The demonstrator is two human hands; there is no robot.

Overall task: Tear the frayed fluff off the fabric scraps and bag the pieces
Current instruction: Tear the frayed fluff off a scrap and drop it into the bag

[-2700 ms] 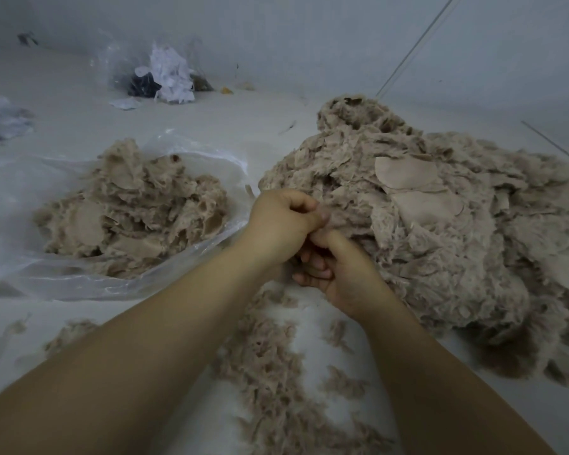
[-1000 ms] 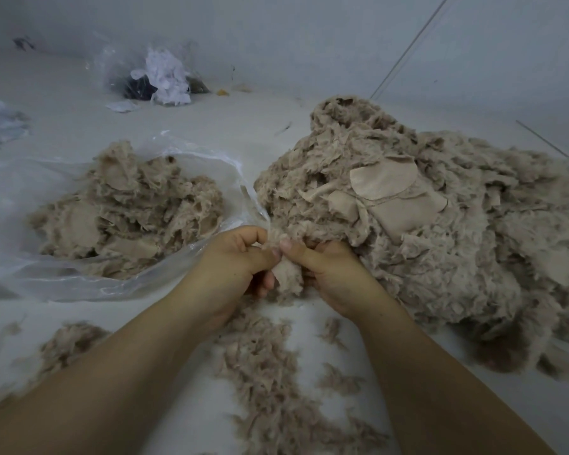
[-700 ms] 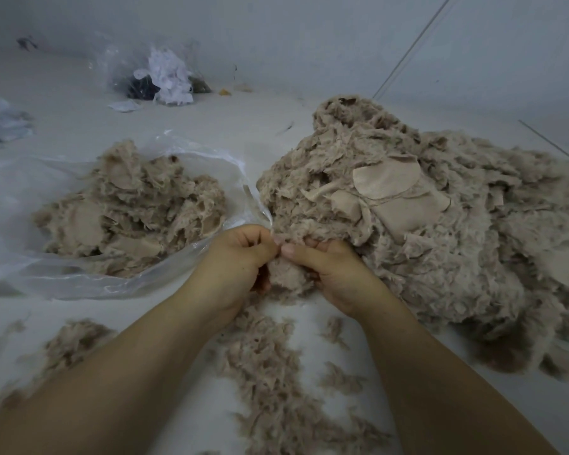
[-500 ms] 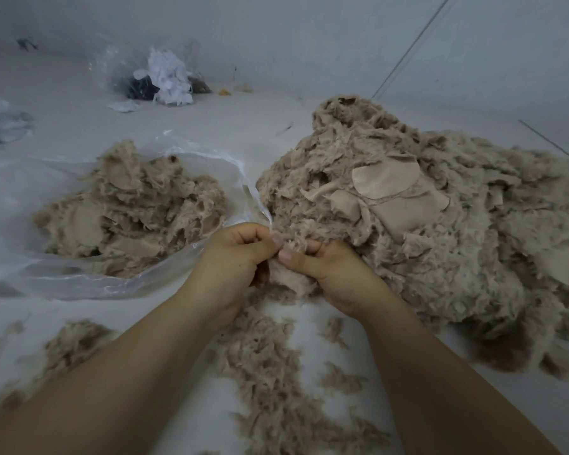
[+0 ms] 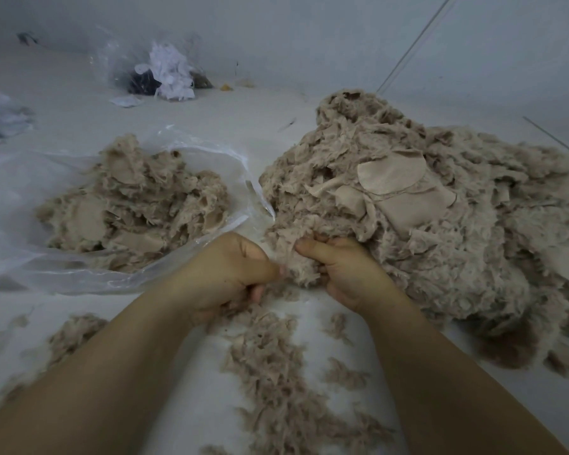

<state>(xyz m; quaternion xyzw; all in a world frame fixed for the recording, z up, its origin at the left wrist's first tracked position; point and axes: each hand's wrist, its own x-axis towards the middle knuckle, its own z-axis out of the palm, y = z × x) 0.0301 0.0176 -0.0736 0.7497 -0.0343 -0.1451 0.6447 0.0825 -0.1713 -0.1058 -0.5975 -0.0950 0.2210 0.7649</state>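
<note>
At the near edge of the big scrap heap (image 5: 424, 224), our left hand (image 5: 225, 274) and right hand (image 5: 345, 270) close together pinch one fluffy scrap (image 5: 301, 269). Pulling hard may tear the backing; torn fluff (image 5: 270, 366) could drift left into the clear bag (image 5: 211, 165).

I sit on a pale grey floor (image 5: 250, 116) in dim, bluish light. A plain pale wall (image 5: 309, 34) rises ahead, where a thin dark line (image 5: 414, 44) runs diagonally.
</note>
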